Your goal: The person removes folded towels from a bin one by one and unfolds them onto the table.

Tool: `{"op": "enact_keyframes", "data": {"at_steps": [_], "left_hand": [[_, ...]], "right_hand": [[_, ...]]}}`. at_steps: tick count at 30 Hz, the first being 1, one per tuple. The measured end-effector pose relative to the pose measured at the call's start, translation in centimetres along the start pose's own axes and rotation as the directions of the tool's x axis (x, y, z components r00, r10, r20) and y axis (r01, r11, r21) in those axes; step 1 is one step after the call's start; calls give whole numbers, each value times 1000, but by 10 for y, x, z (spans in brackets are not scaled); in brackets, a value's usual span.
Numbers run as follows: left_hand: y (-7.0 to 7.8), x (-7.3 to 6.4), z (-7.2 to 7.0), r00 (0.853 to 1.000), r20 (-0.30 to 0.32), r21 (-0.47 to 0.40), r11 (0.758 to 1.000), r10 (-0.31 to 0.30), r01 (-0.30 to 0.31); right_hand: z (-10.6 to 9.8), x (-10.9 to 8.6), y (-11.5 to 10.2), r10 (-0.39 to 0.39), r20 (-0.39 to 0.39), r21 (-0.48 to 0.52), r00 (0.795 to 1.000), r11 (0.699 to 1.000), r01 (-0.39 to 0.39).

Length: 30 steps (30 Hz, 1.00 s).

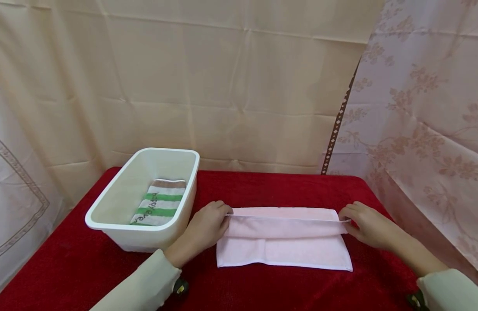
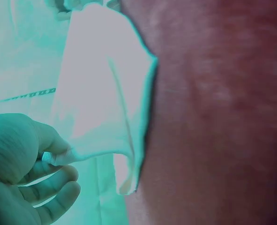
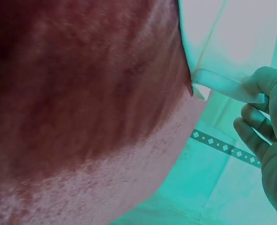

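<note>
A pale pink towel [image 1: 289, 250] with white edging lies spread on the red cloth, its one long edge raised. At the left end of that edge my left hand [image 1: 211, 220] pinches the corner between thumb and finger. My right hand [image 1: 365, 223] pinches the opposite corner, so the edge stretches straight between both hands. The lifted flap [image 1: 285, 226] hangs over the lower layer. In the left wrist view, the towel [image 2: 101, 84] curves down from the left thumb and finger. The right wrist view has the towel's end strip [image 3: 222, 84] held by the right fingertips.
On the left of the red-covered table [image 1: 270, 185] stands a white plastic basin [image 1: 122, 237]. Inside it lies a folded green, white and brown striped towel [image 1: 161, 204] with lettering. Beige curtains [image 1: 223, 86] hang behind, and a floral curtain [image 1: 429, 108] on the right.
</note>
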State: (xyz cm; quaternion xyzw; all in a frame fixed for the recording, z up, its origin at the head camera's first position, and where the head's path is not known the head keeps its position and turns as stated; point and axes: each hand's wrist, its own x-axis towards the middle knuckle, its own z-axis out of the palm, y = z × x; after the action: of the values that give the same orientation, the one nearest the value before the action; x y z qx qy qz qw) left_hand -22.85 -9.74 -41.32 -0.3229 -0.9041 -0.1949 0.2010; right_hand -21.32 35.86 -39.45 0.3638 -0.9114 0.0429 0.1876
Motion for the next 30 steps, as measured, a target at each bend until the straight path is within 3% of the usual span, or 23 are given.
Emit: {"op": "enact_keyframes", "data": {"at_steps": [9, 18, 21, 26, 30], "left_hand": [[-4, 27, -2, 991, -60, -38, 992, -122, 120], [-9, 49, 1, 978, -45, -42, 978, -205, 204], [-9, 57, 4, 963, -74, -49, 966, -258, 255], [-7, 70, 10, 926, -124, -74, 934, -356, 349], [-10, 80, 15, 901, -118, -100, 908, -418, 408]], "right_hand": [[2, 14, 13, 38, 1, -13, 999, 999, -38], [2, 30, 26, 124, 64, -24, 990, 992, -122], [3, 37, 32, 135, 69, -30, 988, 991, -133], [6, 49, 41, 163, 97, -22, 982, 987, -162], [11, 59, 47, 182, 123, -25, 975, 983, -181]]}}
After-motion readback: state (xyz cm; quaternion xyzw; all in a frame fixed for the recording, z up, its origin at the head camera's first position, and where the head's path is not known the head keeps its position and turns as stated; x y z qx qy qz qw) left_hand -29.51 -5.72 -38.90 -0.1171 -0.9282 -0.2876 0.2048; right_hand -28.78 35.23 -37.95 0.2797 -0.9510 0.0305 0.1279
